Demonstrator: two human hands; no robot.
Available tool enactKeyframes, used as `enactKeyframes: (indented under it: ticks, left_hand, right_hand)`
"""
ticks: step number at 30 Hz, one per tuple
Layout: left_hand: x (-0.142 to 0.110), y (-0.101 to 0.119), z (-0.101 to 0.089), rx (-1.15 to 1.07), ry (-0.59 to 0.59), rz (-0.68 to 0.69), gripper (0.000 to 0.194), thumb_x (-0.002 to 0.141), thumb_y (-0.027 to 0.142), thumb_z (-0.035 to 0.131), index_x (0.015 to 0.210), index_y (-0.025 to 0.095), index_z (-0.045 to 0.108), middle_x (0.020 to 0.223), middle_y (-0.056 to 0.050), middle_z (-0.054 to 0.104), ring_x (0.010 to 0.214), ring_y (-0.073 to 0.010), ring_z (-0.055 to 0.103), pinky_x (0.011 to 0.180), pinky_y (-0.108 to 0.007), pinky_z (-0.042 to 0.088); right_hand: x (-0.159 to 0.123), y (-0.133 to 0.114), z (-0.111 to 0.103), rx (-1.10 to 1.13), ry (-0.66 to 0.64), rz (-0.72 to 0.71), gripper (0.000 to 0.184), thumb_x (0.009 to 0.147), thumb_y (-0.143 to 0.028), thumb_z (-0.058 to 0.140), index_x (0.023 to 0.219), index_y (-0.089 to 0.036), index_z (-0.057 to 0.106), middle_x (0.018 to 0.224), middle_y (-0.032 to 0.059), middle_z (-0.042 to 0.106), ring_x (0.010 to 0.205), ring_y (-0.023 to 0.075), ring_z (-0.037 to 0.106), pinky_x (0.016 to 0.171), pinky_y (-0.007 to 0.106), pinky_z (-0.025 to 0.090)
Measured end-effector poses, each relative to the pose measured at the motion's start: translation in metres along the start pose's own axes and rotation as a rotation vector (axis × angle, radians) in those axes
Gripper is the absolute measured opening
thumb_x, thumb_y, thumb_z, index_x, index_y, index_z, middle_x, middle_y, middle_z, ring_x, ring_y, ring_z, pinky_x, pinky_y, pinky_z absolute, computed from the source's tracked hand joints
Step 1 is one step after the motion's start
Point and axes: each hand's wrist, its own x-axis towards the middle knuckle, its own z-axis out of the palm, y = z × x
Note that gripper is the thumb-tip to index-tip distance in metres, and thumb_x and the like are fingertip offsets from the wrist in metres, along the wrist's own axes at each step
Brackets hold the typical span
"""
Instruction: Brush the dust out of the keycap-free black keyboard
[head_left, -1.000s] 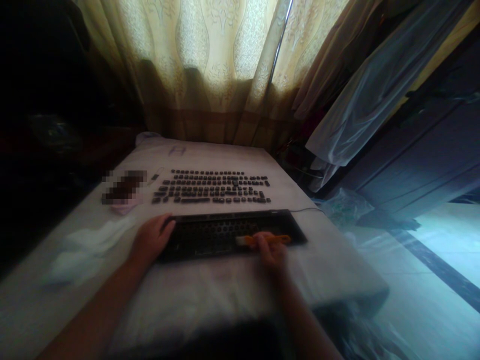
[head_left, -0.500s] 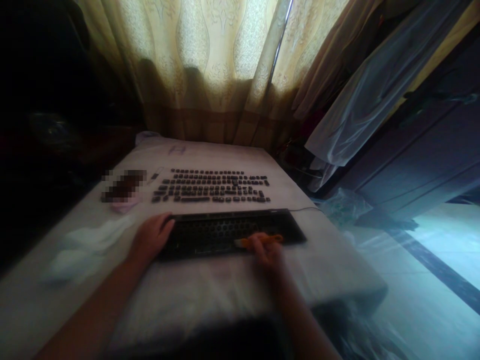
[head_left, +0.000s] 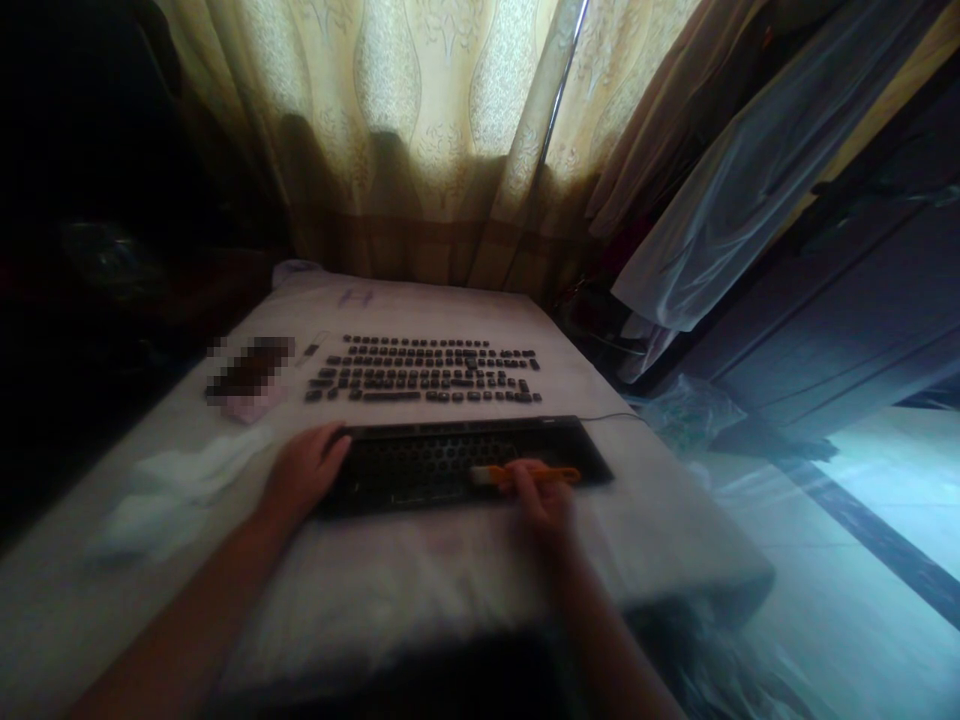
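Observation:
A black keyboard with its keycaps off lies across the cloth-covered table in front of me. My left hand grips its left end, thumb along the near side and fingers at the far corner. In my right hand is a small orange-handled brush, held level over the right-middle of the keyboard with its pale bristles pointing left. Whether the bristles touch the key bed I cannot tell. Behind the keyboard, the loose black keycaps are laid out in rows.
A white crumpled cloth or tissue lies at the left. Beyond it sits a blurred-out dark item on something pink. A small wire tool is beside the keycaps. The keyboard's cable runs off right; a curtain hangs behind.
My right hand has shifted slightly up and right, and the brush handle now shows more to the right of my fingers. My left hand stays on the keyboard's left end.

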Motion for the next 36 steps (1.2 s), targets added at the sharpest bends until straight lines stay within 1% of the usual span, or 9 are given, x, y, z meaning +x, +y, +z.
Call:
enactKeyframes:
  ticks: [4,9,12,15,19,23,26,31,36]
  left_hand:
    - [-0.0002,0.0008,-0.0005,0.000,-0.004,-0.001,0.052,0.091,0.048,0.037,0.118,0.016,0.069,0.120,-0.015,0.075,0.113,-0.0301,0.069,0.103,-0.046,0.052]
    - [-0.0002,-0.0003,0.0009,-0.001,0.013,0.008,0.049,0.091,0.047,0.039,0.117,0.018,0.069,0.118,-0.013,0.076,0.112,-0.0300,0.069,0.101,-0.047,0.052]
    - [-0.0003,-0.0002,0.0007,0.000,0.015,0.010,0.049,0.091,0.048,0.038,0.117,0.019,0.069,0.118,-0.012,0.076,0.112,-0.0291,0.069,0.101,-0.046,0.052]
    - [-0.0005,0.0009,-0.0001,0.003,-0.001,0.007,0.051,0.091,0.049,0.037,0.118,0.019,0.069,0.118,-0.013,0.076,0.112,-0.0291,0.069,0.102,-0.044,0.052]
    - [-0.0006,0.0024,-0.0001,0.009,-0.024,-0.004,0.054,0.092,0.049,0.036,0.122,0.018,0.067,0.123,-0.013,0.074,0.117,-0.0290,0.066,0.106,-0.044,0.048]
    - [-0.0012,0.0039,-0.0005,0.013,-0.046,-0.016,0.057,0.093,0.050,0.036,0.126,0.014,0.066,0.125,-0.015,0.073,0.119,-0.0300,0.065,0.108,-0.045,0.046]
    - [-0.0017,0.0048,-0.0011,0.010,-0.049,-0.015,0.058,0.093,0.049,0.035,0.127,0.013,0.065,0.127,-0.016,0.072,0.120,-0.0297,0.065,0.109,-0.045,0.046]
    - [-0.0017,0.0051,-0.0011,0.006,-0.056,-0.011,0.055,0.093,0.048,0.036,0.127,0.015,0.065,0.128,-0.014,0.072,0.121,-0.0290,0.064,0.109,-0.044,0.045]
    - [-0.0011,0.0042,0.0001,0.002,-0.066,-0.017,0.055,0.093,0.047,0.037,0.128,0.014,0.064,0.129,-0.014,0.071,0.122,-0.0299,0.063,0.109,-0.046,0.045]
  right_hand:
    - [-0.0009,0.0003,-0.0010,-0.034,0.013,-0.012,0.028,0.097,-0.039,0.054,0.080,-0.023,0.070,0.065,0.0013,0.074,0.062,0.0203,0.072,0.066,0.031,0.058]
    - [-0.0008,-0.0008,0.0030,-0.045,-0.013,-0.029,0.030,0.096,-0.037,0.055,0.072,-0.024,0.068,0.065,0.0012,0.073,0.059,0.0192,0.071,0.062,0.030,0.057]
    - [-0.0007,-0.0029,0.0034,-0.032,-0.032,-0.032,0.027,0.096,-0.035,0.055,0.077,-0.023,0.069,0.065,0.0011,0.074,0.059,0.0191,0.072,0.061,0.029,0.057]
    - [-0.0014,-0.0048,0.0024,-0.007,-0.059,-0.025,0.025,0.096,-0.035,0.055,0.079,-0.023,0.070,0.066,0.0009,0.074,0.063,0.0193,0.073,0.064,0.030,0.059]
    - [-0.0024,-0.0054,0.0026,0.030,-0.085,-0.008,0.022,0.096,-0.036,0.056,0.086,-0.023,0.071,0.070,0.0014,0.076,0.065,0.0198,0.075,0.067,0.032,0.061]
    - [-0.0029,-0.0046,0.0025,0.048,-0.082,0.007,0.021,0.095,-0.037,0.057,0.091,-0.022,0.071,0.070,0.0021,0.076,0.063,0.0200,0.074,0.064,0.032,0.061]
    - [-0.0031,-0.0030,-0.0011,0.040,-0.053,0.016,0.021,0.095,-0.038,0.057,0.091,-0.022,0.071,0.069,0.0018,0.076,0.064,0.0204,0.074,0.066,0.033,0.060]
    - [-0.0026,0.0004,-0.0064,0.001,0.000,0.047,0.023,0.096,-0.037,0.057,0.084,-0.023,0.071,0.062,0.0002,0.072,0.062,0.0203,0.072,0.067,0.033,0.056]
    - [-0.0015,-0.0002,-0.0021,-0.002,-0.035,0.072,0.026,0.093,-0.037,0.060,0.073,-0.023,0.068,0.070,0.0025,0.074,0.069,0.0212,0.074,0.072,0.033,0.057]
